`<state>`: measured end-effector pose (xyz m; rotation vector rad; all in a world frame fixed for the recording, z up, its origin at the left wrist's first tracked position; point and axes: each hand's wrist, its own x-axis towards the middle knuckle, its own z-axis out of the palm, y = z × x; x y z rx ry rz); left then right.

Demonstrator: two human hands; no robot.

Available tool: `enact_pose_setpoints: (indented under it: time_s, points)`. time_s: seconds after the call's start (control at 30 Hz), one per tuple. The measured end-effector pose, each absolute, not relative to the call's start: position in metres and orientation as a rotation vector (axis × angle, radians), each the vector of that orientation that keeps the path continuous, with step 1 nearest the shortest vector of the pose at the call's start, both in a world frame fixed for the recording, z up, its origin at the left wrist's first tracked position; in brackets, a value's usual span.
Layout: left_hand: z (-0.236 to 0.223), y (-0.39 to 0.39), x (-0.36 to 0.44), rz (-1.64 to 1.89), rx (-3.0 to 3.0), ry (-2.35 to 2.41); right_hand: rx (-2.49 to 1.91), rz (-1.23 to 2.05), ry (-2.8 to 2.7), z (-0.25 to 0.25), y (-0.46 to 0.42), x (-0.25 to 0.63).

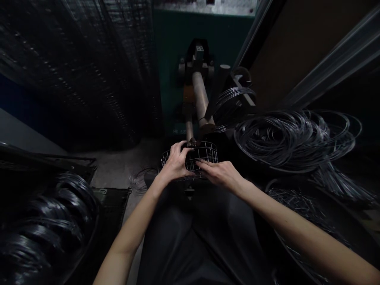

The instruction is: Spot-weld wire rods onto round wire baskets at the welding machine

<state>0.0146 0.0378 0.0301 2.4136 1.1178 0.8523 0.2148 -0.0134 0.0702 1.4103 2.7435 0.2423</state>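
Note:
A round wire basket (210, 153) of thin metal rods sits in front of me, close to the end of a machine's lower arm (189, 128). My left hand (177, 160) grips its left side, with the fingers curled over the wires. From the right, my right hand (221, 172) reaches in with its fingers pressed together at the basket's front wires; whether a small wire is between them I cannot make out. Just above the basket ends the thick upper cylinder (202, 95) of the machine. The basket's underside is partly hidden by my hands.
Large loops of wire (285, 138) lie to the right, above a dark tub of short wire pieces (299, 206). Bundled wire rings (50, 221) fill a container at lower left. Several wire hoops (234, 95) hang beside the green machine (172, 51).

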Motion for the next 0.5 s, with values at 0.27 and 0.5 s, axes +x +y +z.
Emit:
enact_pose_setpoints:
  time_s: [0.27,0.5]
  points:
    - [0.031,0.045,0.015,0.829,2.427,1.135,1.448,0.157,2.752,0.070,-0.006,0.214]
    - [0.032,0.051,0.013,0.847,2.386,1.098,1.506,0.053,2.713,0.079,-0.008,0.211]
